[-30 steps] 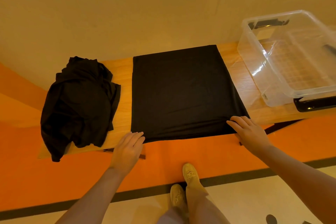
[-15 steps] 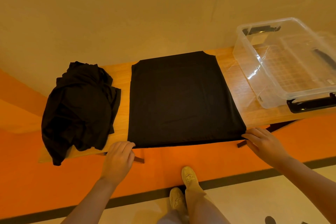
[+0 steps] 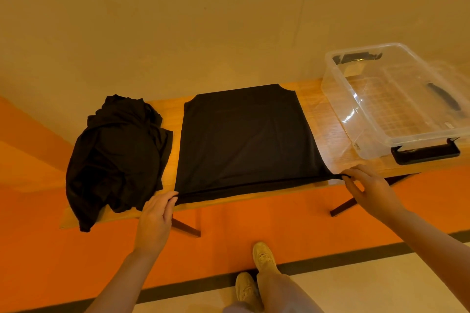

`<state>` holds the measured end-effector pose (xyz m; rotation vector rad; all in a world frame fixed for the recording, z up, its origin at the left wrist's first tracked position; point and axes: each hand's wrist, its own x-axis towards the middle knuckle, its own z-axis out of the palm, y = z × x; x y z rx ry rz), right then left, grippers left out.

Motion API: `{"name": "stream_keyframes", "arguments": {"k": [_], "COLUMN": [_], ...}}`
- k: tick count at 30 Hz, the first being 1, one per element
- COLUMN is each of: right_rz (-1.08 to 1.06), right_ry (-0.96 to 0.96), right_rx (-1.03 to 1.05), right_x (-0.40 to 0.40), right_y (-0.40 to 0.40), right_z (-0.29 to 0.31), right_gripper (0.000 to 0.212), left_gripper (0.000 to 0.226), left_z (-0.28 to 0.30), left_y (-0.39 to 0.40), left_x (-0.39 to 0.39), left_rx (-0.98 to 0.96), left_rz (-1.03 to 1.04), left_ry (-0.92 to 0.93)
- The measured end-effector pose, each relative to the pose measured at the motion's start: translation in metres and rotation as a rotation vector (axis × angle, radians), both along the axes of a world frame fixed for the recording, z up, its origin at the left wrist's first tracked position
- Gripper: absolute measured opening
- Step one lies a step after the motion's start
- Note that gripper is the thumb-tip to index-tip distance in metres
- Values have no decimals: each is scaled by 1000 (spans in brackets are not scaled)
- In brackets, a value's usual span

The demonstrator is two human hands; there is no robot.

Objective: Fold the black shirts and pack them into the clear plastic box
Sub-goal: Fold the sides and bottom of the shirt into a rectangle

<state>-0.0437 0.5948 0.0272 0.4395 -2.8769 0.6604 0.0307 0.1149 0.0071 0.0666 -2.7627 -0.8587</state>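
A black shirt (image 3: pixel 244 139) lies flat in the middle of the wooden bench (image 3: pixel 323 119), sleeves tucked under, neckline at the far edge. My left hand (image 3: pixel 156 218) pinches its near left corner at the bench's front edge. My right hand (image 3: pixel 368 190) pinches the near right corner, and the hem is pulled taut and slightly raised between them. A heap of crumpled black shirts (image 3: pixel 114 157) sits at the bench's left end. The clear plastic box (image 3: pixel 396 99) stands open and empty at the right end.
A plain wall runs behind the bench. The box has black handles (image 3: pixel 424 153) on its near and far ends. Orange floor lies under the bench, with a dark stripe and pale floor nearer me. My feet (image 3: pixel 254 277) stand just behind the stripe.
Both hands went from resting flat on the near hem to pinching its two corners. The hem now lifts off the bench front and stretches between them.
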Motion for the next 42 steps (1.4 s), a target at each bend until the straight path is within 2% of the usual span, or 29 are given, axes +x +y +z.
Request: {"name": "stream_keyframes", "arguments": {"k": [8, 11, 15, 21, 24, 29, 34, 37, 42], "right_rz": [97, 90, 6, -136, -213, -323, -385, -386, -442], "right_ry": [-174, -238, -337, -455, -449, -382, -370, -399, -451], "right_rx": [-139, -185, -325, -530, -664, -823, -859, -838, -601], "right_x": [16, 15, -2, -46, -77, -152, -251, -310, -384], "right_y": [11, 9, -7, -30, -37, -52, -69, -82, -98], "right_z": [20, 25, 32, 47, 53, 69, 68, 54, 5], "right_gripper": [21, 8, 12, 19, 21, 12, 13, 17, 29], "left_gripper": [20, 24, 17, 20, 19, 13, 7, 18, 29], "left_z": [17, 31, 44, 57, 66, 87, 89, 73, 21], "left_y": [-10, -8, -13, -30, -36, -35, -37, -40, -42], "left_x": [20, 18, -1, -47, -78, -149, -241, -299, -367], "left_rx": [73, 167, 274, 310, 330, 414, 475, 428, 321], "left_rz": [-120, -85, 23, -1, 16, 148, 252, 324, 419], "left_ry": [-199, -230, -218, -268, -242, -165, -137, -162, -235]}}
